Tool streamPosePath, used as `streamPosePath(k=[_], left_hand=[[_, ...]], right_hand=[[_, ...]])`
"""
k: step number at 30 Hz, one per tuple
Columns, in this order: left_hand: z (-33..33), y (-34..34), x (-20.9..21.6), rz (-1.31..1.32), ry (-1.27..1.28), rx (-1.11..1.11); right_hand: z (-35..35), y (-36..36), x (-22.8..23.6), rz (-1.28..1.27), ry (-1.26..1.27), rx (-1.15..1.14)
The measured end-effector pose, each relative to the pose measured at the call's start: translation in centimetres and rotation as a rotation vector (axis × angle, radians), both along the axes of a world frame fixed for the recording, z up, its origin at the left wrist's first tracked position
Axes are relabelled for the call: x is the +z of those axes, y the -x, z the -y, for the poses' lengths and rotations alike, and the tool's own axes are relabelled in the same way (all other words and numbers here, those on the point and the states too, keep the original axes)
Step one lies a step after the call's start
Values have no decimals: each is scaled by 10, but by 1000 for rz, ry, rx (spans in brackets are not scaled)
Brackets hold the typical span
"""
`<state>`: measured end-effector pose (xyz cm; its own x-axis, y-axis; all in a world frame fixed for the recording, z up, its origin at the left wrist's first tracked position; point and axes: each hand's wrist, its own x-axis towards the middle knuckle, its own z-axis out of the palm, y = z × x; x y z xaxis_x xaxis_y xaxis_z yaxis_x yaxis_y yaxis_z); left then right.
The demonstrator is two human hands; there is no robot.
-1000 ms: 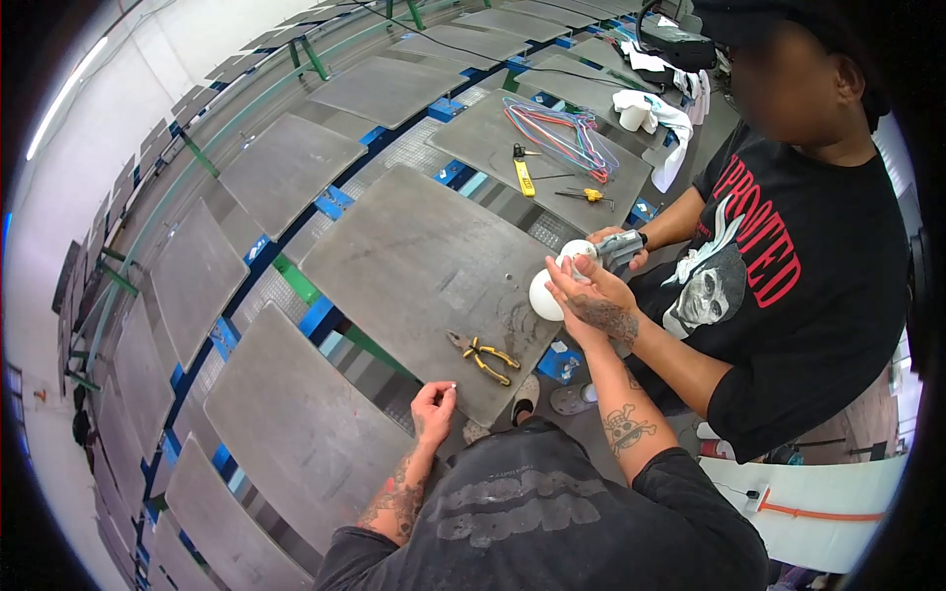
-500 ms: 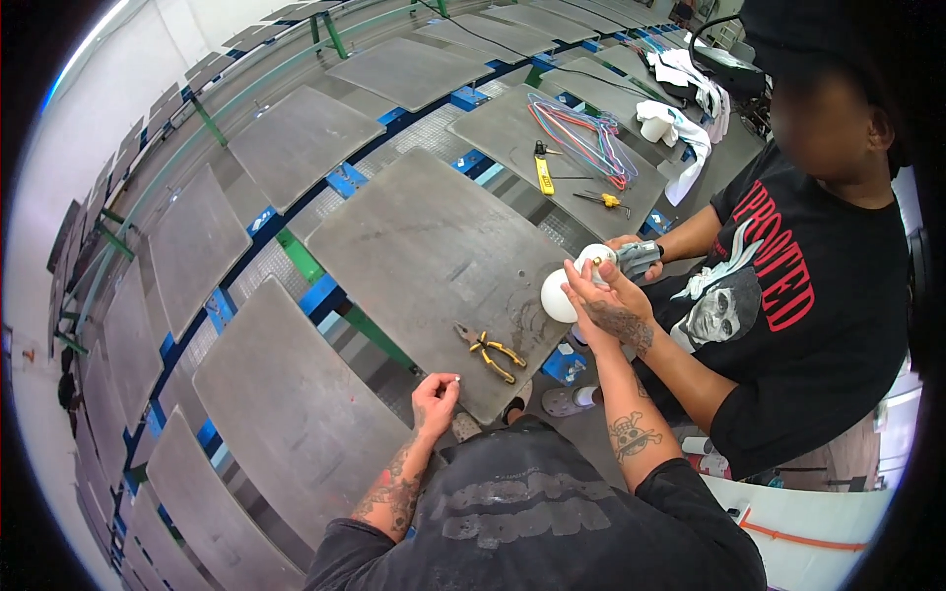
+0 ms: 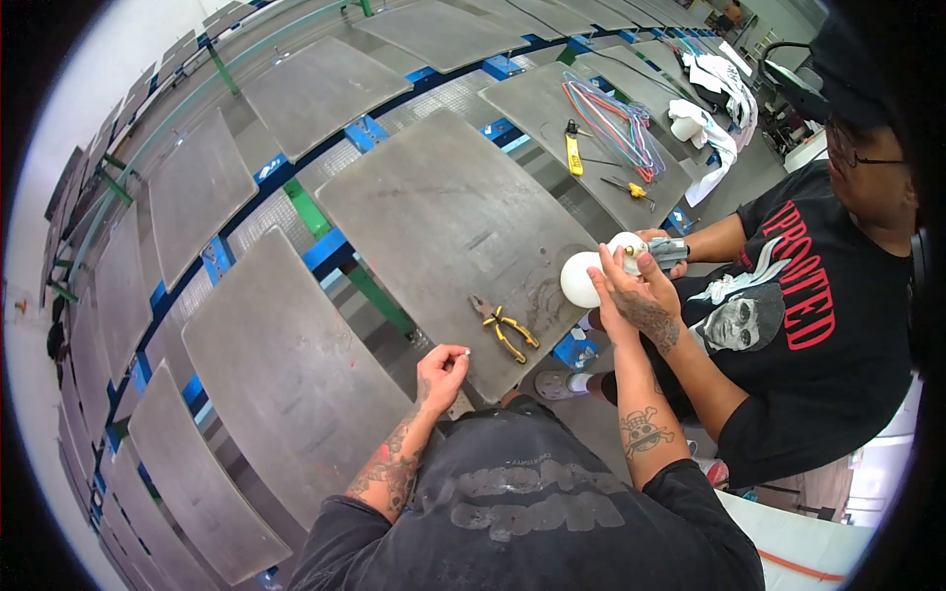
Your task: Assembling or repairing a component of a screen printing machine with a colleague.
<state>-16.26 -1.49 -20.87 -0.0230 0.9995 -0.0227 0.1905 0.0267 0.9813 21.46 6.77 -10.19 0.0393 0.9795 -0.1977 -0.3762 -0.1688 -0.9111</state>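
Observation:
My left hand (image 3: 441, 377) is closed, thumb and forefinger pinched on a tiny whitish piece (image 3: 467, 353) too small to name. It hovers by the near edge of a grey metal plate (image 3: 434, 217). On that plate lie yellow-and-black pliers (image 3: 505, 329), jaws pointing away. My right hand (image 3: 613, 307) rests against a smooth white rounded object (image 3: 581, 280), its fingers partly covered by a co-worker's tattooed hand (image 3: 652, 307). The co-worker's other hand (image 3: 654, 236) holds a grey tool-like object (image 3: 674, 254) beside a second white rounded piece (image 3: 627, 248) with a brass-coloured spot.
The co-worker (image 3: 798, 286), in a black shirt, stands close at my right. A farther plate carries red and blue looped cords (image 3: 616, 123), a yellow-handled tool (image 3: 574, 150) and a small yellow tool (image 3: 631, 187). White cloths (image 3: 711, 148) lie beyond. Blue brackets (image 3: 325, 248) join the rows of plates.
The whole view has shifted, placing plates and hands slightly farther right. The co-worker's head has turned. Both my hands keep nearly the same pose.

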Motion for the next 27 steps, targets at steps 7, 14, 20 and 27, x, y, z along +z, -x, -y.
streamPosePath(k=[7, 14, 20, 27], left_hand=[[0, 0, -11, 67, 17, 8], [0, 0, -8, 83, 17, -12], [1, 2, -11, 65, -9, 8], [2, 4, -6, 53, 20, 10]], right_hand=[[2, -2, 34, -1798, 423, 133], [8, 6, 26, -1965, 314, 172], [8, 22, 54, -1890, 333, 215], [10, 34, 72, -1875, 402, 117]])
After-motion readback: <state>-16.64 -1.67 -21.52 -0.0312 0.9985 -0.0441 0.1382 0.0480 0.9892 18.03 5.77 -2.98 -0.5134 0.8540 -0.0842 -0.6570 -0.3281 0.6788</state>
